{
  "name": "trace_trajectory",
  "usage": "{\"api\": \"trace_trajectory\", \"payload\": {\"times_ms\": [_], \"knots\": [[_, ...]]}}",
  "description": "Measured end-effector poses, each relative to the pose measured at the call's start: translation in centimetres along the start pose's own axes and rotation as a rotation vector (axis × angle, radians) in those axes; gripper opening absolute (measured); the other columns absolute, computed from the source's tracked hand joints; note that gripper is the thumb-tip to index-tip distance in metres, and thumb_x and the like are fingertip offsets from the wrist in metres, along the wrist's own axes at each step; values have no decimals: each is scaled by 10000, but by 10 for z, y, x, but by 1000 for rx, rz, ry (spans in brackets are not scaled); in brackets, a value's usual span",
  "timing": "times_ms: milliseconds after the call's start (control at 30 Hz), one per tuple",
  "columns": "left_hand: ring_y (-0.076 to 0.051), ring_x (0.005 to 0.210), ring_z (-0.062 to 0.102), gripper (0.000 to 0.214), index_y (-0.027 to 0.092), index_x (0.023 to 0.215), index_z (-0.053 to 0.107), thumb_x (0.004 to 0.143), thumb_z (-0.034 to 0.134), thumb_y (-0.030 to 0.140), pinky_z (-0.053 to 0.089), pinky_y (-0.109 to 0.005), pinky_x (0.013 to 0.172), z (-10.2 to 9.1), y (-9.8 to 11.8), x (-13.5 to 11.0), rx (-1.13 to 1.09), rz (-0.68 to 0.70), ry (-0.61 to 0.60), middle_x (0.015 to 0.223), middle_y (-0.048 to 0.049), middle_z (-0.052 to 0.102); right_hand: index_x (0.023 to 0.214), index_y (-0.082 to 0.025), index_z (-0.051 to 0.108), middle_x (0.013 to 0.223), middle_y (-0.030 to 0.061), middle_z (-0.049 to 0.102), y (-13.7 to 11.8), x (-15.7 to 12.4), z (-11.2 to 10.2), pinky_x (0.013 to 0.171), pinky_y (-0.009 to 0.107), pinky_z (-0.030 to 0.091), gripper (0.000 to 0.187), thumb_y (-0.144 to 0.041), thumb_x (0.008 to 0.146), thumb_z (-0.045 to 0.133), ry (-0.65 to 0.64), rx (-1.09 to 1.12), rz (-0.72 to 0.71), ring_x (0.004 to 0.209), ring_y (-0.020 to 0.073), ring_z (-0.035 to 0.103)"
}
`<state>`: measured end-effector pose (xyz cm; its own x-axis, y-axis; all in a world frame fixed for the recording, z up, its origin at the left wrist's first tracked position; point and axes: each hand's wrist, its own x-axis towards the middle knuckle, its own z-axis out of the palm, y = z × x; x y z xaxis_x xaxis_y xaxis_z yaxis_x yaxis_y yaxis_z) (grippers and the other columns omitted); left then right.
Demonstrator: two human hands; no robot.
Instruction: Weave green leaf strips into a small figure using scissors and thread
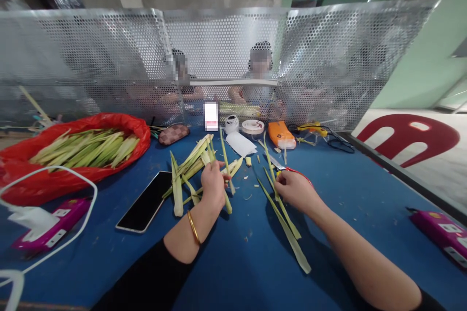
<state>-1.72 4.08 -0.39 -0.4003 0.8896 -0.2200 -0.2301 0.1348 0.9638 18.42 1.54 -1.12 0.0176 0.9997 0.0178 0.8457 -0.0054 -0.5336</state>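
Note:
My left hand [214, 185] is closed on a pale green husk strip [207, 155], over a loose pile of similar strips [177, 189]. My right hand [295, 190] has its fingers pinched on a narrow husk strip [272, 172]; the exact grip is partly hidden. Under and beside that hand, longer strips [292, 245] lie slanting toward me on the blue table [241, 262]. A pair of scissors [275, 163] with red handles lies just beyond the right hand, partly covered by it. Small husk scraps are scattered between the hands.
A red plastic bag [142, 136] full of husks stands at left, near a dark phone [148, 201] and a purple power strip [54, 223]. At the back are a tape roll [253, 127], white paper [241, 144] and an orange tissue pack [280, 134]. A perforated metal screen [226, 48] stands behind; people sit beyond.

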Motion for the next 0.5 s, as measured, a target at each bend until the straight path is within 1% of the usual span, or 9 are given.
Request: {"api": "trace_trajectory", "payload": {"times_ms": [67,100,133,200,267,300,333,400,500], "knots": [[-63,422,517,164,200,797,514,903,472,318,302,-170,391,-1,6,-2,-69,100,65,604,42,536,697,-213,484,657,4,646,-4,-3,-1,542,241,409,91,-216,780,448,23,87,-8,592,147,629],[-62,423,514,173,202,790,513,899,488,335,310,-170,393,-2,9,-4,-110,160,69,602,42,539,723,-218,466,680,-5,652,-8,-6,-1,536,234,425,83,-232,798,434,20,177,-25,570,133,626],[-62,423,514,184,202,782,514,893,504,348,317,-172,390,-2,11,-7,-144,212,44,609,38,550,744,-222,454,699,-12,656,-12,-9,-1,528,231,439,82,-258,815,433,-7,301,-51,545,121,618],[-74,445,541,210,195,770,526,883,523,371,339,-177,384,0,12,-14,-185,252,-94,667,15,601,764,-223,451,711,-18,659,-22,-17,0,502,232,452,126,-329,827,475,-140,608,-115,490,106,588],[-112,518,607,237,182,775,548,872,540,398,397,-191,409,3,9,-23,-187,156,-291,732,-23,653,760,-213,468,688,-16,664,-31,-26,2,468,227,441,202,-391,805,552,-322,841,-154,450,96,564],[-131,571,636,237,174,782,557,862,561,396,448,-208,454,5,6,-28,-204,77,-370,779,-44,674,757,-206,475,683,-13,669,-35,-29,3,455,218,431,230,-408,792,580,-392,884,-155,440,91,560],[-149,605,654,225,170,799,562,853,580,387,483,-231,497,7,4,-31,-230,3,-416,797,-57,688,754,-200,479,681,-11,674,-37,-32,5,444,208,419,248,-416,783,598,-438,900,-149,434,85,560],[-172,666,678,204,159,827,575,852,592,360,533,-278,604,9,0,-37,-293,-82,-467,815,-77,705,753,-191,484,672,-12,674,-40,-35,10,429,192,401,267,-423,772,615,-483,896,-124,426,79,562],[-180,697,689,186,147,844,586,868,577,331,546,-303,687,9,-1,-41,-371,-117,-489,823,-86,713,759,-182,490,673,-19,668,-40,-36,17,425,183,395,263,-416,772,608,-505,870,-104,428,75,568]]}}
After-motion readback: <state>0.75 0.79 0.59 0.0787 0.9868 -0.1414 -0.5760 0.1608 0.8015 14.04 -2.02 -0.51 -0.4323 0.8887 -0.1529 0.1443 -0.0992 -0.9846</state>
